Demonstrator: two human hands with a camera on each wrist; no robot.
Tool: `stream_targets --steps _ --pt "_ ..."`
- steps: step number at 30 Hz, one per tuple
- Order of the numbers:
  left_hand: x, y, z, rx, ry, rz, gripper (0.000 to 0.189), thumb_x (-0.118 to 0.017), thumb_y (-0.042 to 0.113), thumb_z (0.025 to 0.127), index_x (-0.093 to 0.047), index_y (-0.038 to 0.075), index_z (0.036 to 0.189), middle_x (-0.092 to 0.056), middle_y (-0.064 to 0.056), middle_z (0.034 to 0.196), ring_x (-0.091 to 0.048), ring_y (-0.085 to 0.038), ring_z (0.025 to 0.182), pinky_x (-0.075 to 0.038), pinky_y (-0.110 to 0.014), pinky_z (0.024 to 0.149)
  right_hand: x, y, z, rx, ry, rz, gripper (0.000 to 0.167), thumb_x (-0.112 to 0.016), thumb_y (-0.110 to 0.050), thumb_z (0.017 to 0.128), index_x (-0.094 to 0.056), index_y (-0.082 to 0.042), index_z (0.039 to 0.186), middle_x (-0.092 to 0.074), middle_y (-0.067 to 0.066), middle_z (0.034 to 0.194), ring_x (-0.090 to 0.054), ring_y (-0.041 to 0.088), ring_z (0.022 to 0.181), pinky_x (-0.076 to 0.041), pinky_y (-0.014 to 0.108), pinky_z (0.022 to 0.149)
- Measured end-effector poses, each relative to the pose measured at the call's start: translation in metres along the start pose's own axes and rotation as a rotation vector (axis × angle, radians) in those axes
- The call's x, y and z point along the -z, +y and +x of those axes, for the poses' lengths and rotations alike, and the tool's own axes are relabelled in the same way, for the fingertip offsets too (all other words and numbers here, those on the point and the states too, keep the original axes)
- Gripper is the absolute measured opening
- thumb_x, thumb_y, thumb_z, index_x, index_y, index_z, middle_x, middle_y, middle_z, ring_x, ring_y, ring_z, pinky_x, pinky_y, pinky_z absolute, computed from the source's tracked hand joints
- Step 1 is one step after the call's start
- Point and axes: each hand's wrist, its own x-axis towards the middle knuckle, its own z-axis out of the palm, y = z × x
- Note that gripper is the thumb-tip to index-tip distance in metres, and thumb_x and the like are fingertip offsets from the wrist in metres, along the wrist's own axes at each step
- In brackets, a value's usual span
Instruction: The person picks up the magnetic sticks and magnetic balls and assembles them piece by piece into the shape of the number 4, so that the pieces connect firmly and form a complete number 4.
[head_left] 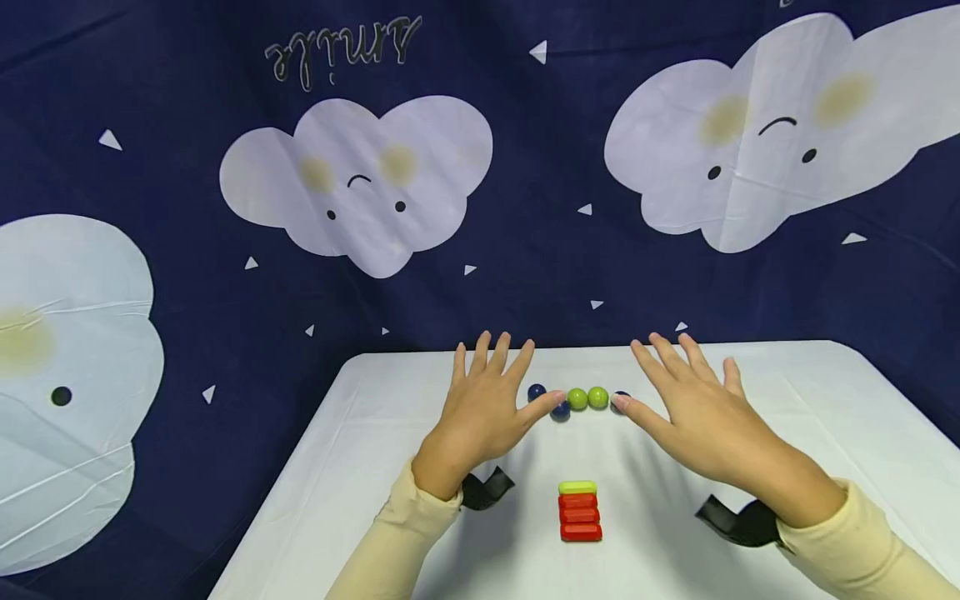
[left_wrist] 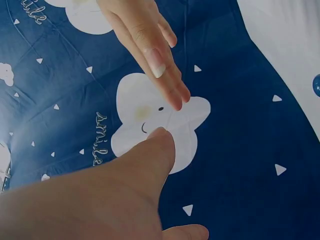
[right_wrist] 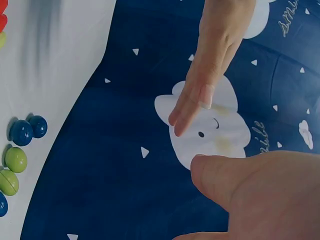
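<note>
Both hands are held above the white table with fingers spread and nothing in them. In the head view my left hand (head_left: 480, 417) is on the left, its thumb overlapping a dark blue ball (head_left: 560, 412). My right hand (head_left: 712, 429) is on the right, with its thumb partly hiding another blue ball (head_left: 622, 405). Two green balls (head_left: 587, 398) lie between the thumbs, and a further blue ball (head_left: 536, 392) sits by the left fingers. Nearer me, three red bars (head_left: 580, 517) and one yellow-green bar (head_left: 577, 487) form a column.
The white table (head_left: 375, 400) ends at a far edge behind the balls. Beyond it hangs a dark blue cloth (head_left: 547, 283) printed with white clouds and triangles. Black straps (head_left: 487, 489) show at both wrists, below the cream sleeves (head_left: 397, 533).
</note>
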Motion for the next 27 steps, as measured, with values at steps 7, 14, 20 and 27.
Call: stream_targets --steps 7,14,20,27 --pt "-0.007 -0.003 0.001 0.003 -0.012 0.003 0.085 -0.033 0.078 0.097 -0.031 0.022 0.162 -0.022 -0.013 0.167 -0.008 -0.037 0.155 -0.001 -0.061 0.12 -0.005 0.004 0.0 -0.008 -0.01 -0.001 0.089 -0.039 -0.072 0.1 -0.027 -0.009 0.162 -0.019 0.022 0.166 -0.004 0.048 0.152 0.004 0.08 0.106" --pt "-0.027 -0.022 0.006 0.017 -0.033 -0.032 0.083 -0.037 0.075 0.098 -0.036 0.02 0.16 -0.028 -0.014 0.165 -0.012 -0.036 0.155 -0.002 -0.061 0.12 -0.02 0.017 -0.003 0.019 0.014 0.017 0.085 -0.045 -0.068 0.1 -0.036 -0.007 0.158 -0.03 0.022 0.162 -0.017 0.049 0.15 -0.008 0.077 0.11" --pt "-0.062 -0.053 0.023 0.02 -0.052 -0.07 0.075 -0.045 0.067 0.101 -0.045 0.016 0.155 -0.039 -0.015 0.159 -0.022 -0.038 0.152 -0.005 -0.063 0.12 -0.045 0.037 -0.008 0.051 0.027 0.034 0.074 -0.055 -0.06 0.1 -0.052 -0.004 0.148 -0.053 0.023 0.146 -0.048 0.046 0.134 -0.036 0.066 0.106" --pt "-0.103 -0.085 0.043 -0.05 -0.066 -0.282 0.059 -0.056 0.048 0.103 -0.053 0.01 0.149 -0.046 -0.016 0.155 -0.03 -0.038 0.149 -0.016 -0.058 0.12 -0.084 0.047 -0.012 0.035 0.014 0.128 0.056 -0.067 -0.047 0.098 -0.067 -0.004 0.133 -0.07 0.013 0.125 -0.068 0.033 0.108 -0.052 0.055 0.09"
